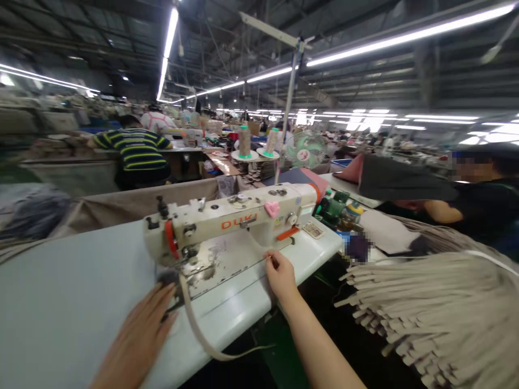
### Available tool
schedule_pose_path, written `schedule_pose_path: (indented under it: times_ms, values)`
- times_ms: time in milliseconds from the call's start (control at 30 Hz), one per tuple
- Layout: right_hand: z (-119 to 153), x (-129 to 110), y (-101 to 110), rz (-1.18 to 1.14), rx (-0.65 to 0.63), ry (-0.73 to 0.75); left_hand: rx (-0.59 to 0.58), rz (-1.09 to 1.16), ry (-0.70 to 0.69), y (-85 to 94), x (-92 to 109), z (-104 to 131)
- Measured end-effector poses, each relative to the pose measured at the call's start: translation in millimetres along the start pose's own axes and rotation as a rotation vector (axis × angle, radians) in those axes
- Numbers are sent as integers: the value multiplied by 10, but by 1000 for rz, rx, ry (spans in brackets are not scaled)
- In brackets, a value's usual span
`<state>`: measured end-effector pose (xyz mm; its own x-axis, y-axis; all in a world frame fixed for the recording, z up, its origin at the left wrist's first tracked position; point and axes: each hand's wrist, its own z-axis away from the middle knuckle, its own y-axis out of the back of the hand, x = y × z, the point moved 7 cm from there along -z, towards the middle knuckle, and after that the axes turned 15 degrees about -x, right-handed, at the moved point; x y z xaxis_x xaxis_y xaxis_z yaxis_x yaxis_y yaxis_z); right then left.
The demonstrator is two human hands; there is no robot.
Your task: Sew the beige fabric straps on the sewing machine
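A white sewing machine (211,221) with orange lettering stands on the pale tabletop (89,281). From its presser foot area a narrow beige fabric strip (193,319) curves down over the table's front edge, its end hanging free. My left hand (140,324) lies with fingers stretched out beside the needle area, close to a dark piece at the foot. Whether the fingertips touch that piece is hard to see. My right hand (280,274) is at the machine bed's front edge, thumb and fingers pinched together. Anything between them is too small to make out.
On the right lies a large bundle of beige strips (430,313). Thread cones (244,143) stand behind the machine, near a green fan (306,150). A person in dark clothing (482,200) is at the right; another in a striped shirt (133,146) bends over behind left.
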<state>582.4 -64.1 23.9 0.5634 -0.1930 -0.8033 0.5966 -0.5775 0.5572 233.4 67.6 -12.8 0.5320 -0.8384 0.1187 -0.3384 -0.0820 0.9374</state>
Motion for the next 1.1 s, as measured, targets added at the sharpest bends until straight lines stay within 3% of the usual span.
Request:
schedule_pose_path:
  times_ms: [67, 167, 367, 467, 733, 1100]
  values:
    - [14, -128, -206, 63, -100, 49, -49, -26, 39, -30, 104, -99]
    - [9, -189, -357, 146, -175, 95, -84, -65, 74, 17, 211, -217]
    - [-1, -197, -388, 578, -138, 130, -154, -124, 83, 169, 355, -184]
    - [7, -213, -407, 674, -129, 149, -163, -141, 85, 171, 385, -177]
    - [18, -198, -409, 696, -119, 159, -175, -235, 52, 89, 399, -197]
    - [47, -231, -393, 653, -159, 101, 4, -293, -30, 45, 404, -137]
